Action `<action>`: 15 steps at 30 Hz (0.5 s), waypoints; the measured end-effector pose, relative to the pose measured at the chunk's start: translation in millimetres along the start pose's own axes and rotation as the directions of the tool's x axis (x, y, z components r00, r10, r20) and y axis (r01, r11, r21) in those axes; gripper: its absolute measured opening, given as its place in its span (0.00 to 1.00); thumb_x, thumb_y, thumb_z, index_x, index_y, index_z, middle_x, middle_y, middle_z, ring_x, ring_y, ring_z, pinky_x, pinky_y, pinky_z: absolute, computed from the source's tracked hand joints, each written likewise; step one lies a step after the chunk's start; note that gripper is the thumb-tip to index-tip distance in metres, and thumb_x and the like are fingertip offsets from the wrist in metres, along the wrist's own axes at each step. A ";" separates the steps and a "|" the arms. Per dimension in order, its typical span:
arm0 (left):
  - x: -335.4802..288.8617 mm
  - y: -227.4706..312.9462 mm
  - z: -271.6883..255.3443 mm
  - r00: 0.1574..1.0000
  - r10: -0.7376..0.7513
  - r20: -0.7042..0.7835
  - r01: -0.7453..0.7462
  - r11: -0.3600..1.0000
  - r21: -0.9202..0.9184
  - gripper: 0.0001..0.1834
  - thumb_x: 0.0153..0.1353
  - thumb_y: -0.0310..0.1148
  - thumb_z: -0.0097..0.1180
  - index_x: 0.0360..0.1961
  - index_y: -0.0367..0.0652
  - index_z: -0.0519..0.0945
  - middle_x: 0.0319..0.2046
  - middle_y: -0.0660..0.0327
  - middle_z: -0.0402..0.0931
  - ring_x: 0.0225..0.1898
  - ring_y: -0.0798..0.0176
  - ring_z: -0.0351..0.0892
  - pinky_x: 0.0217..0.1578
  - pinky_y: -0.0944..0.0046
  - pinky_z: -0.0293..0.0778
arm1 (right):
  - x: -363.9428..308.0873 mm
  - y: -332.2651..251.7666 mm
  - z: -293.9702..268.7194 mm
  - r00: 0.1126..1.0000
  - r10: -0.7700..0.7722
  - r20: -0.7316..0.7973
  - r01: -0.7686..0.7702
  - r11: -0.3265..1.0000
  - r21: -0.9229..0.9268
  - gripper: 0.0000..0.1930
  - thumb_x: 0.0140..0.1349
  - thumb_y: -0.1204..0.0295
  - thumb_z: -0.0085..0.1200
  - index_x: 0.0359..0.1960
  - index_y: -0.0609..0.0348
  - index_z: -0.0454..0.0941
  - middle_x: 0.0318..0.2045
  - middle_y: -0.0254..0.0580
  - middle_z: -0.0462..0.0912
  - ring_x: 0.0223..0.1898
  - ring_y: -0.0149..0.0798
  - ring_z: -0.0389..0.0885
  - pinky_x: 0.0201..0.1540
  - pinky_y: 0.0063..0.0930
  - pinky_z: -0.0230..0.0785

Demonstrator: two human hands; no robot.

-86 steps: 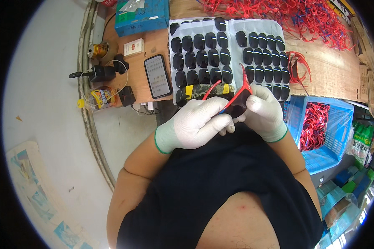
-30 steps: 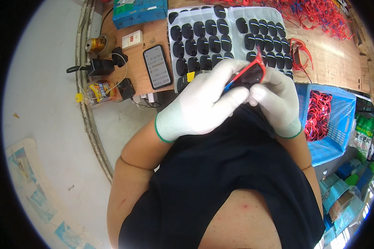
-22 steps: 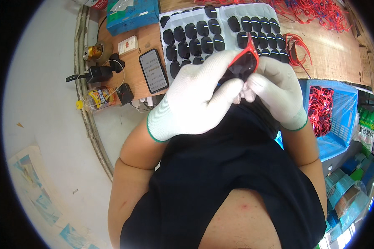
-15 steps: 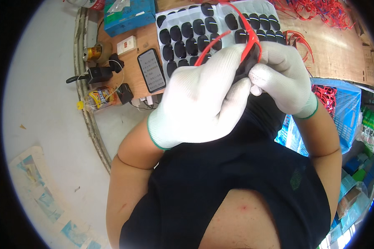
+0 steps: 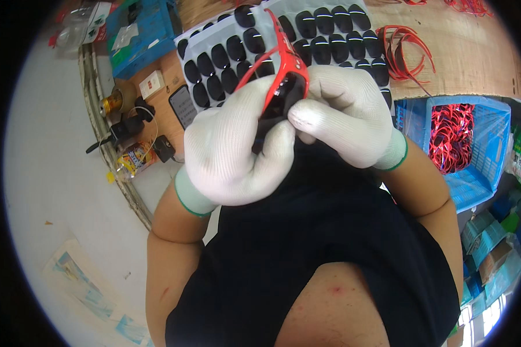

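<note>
Between my two gloved hands is a pair of red sunglasses (image 5: 293, 65), its temple arms pointing up and away from me. A dark lens (image 5: 287, 92) shows in the frame. My left hand (image 5: 234, 139), in a white knit glove, is closed round the frame's left side. My right hand (image 5: 347, 113), gloved alike, pinches the other side near the lens, thumb against the lower edge. The far lens side is hidden by the fingers. Beyond the hands lie white sheets carrying rows of dark lenses (image 5: 324, 49).
At right stands a blue crate (image 5: 486, 153) holding many red frames (image 5: 450, 136). Loose red frames (image 5: 402, 55) lie on the wooden table (image 5: 451, 58). To the left are a blue box (image 5: 139, 43), a small white box (image 5: 151, 84), a phone (image 5: 181, 105) and a bottle (image 5: 134, 159).
Both hands and the sunglasses have shifted left in the picture, and the lens now shows more openly. The surroundings have shifted too; more of the blue crate shows.
</note>
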State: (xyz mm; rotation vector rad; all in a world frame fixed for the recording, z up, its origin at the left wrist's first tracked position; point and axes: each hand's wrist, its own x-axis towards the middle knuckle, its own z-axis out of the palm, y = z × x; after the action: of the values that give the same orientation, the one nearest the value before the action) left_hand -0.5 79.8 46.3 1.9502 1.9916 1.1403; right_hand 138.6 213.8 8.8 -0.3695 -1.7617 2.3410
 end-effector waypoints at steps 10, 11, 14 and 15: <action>66.1 -107.0 3.5 0.867 -0.333 0.371 0.402 0.907 -0.128 0.24 0.60 0.45 0.64 0.49 0.35 0.80 0.39 0.55 0.84 0.41 0.63 0.85 0.43 0.62 0.78 | -10.4 16.3 -43.6 0.912 -0.367 0.184 0.410 0.798 -0.442 0.10 0.55 0.73 0.64 0.36 0.60 0.78 0.32 0.44 0.78 0.36 0.53 0.76 0.56 0.47 0.67; 72.3 -153.6 14.5 0.926 -0.257 0.278 0.259 0.965 0.031 0.30 0.60 0.51 0.64 0.53 0.34 0.79 0.50 0.50 0.81 0.49 0.57 0.83 0.51 0.60 0.77 | -10.3 14.3 -44.0 0.912 -0.365 0.188 0.411 0.798 -0.441 0.09 0.56 0.74 0.63 0.37 0.60 0.78 0.32 0.44 0.79 0.35 0.53 0.77 0.55 0.48 0.67; 60.5 -222.7 33.6 0.795 -0.454 0.401 0.195 0.818 0.541 0.37 0.57 0.55 0.65 0.59 0.38 0.78 0.54 0.47 0.79 0.54 0.52 0.81 0.55 0.57 0.75 | -10.2 3.6 -47.2 0.913 -0.374 0.160 0.405 0.796 -0.450 0.08 0.58 0.76 0.60 0.39 0.62 0.79 0.31 0.45 0.80 0.34 0.53 0.78 0.55 0.49 0.69; 60.4 -223.6 36.4 0.759 -0.513 0.401 0.340 0.838 0.428 0.34 0.58 0.56 0.61 0.56 0.39 0.79 0.52 0.46 0.80 0.53 0.48 0.81 0.55 0.55 0.74 | -15.7 1.0 -44.8 0.918 -0.379 0.117 0.388 0.799 -0.460 0.08 0.59 0.76 0.59 0.39 0.63 0.79 0.32 0.45 0.80 0.34 0.53 0.78 0.54 0.48 0.69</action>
State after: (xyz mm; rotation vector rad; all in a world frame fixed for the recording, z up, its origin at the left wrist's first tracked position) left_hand -168.8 176.2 -85.3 1.5365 2.2369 0.1567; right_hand 167.3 249.8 -2.6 -0.0372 -2.1717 1.6252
